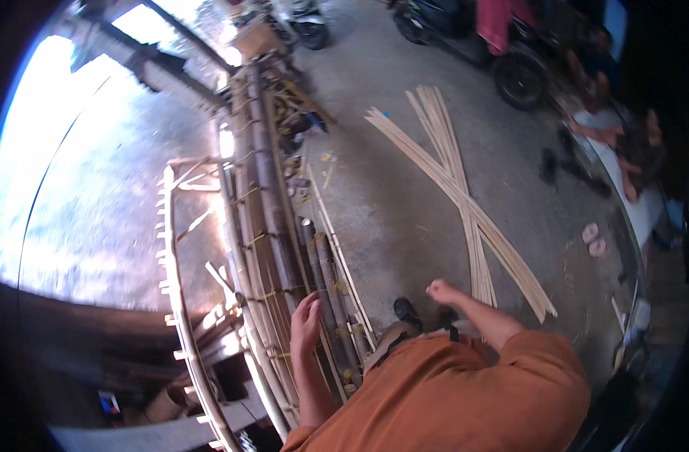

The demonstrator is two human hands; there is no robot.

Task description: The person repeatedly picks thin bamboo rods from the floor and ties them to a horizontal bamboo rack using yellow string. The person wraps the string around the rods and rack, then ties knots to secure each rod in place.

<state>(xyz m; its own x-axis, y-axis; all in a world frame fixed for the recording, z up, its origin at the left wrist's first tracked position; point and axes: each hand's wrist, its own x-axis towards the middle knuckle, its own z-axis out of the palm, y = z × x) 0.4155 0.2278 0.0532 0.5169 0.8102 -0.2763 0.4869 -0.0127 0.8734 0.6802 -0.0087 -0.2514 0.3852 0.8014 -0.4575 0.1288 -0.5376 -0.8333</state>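
My left hand point(307, 325) hangs with fingers apart and holds nothing; it is just over a bundle of tied bamboo poles point(265, 218) that runs along the left side of the concrete floor. My right hand point(439, 289) is curled into a loose fist with nothing in it, above the bare floor near two crossed bundles of pale bamboo strips point(469, 207). My orange shirt point(465, 392) fills the lower middle, and my dark sandals point(406, 310) show below it.
A bamboo ladder-like frame point(175, 301) curves along the far left. Thin loose strips point(337, 248) lie beside the poles. Motorbikes point(517, 75) stand at the top. A person sits at the right point(630, 147), with pink slippers point(594, 239) nearby.
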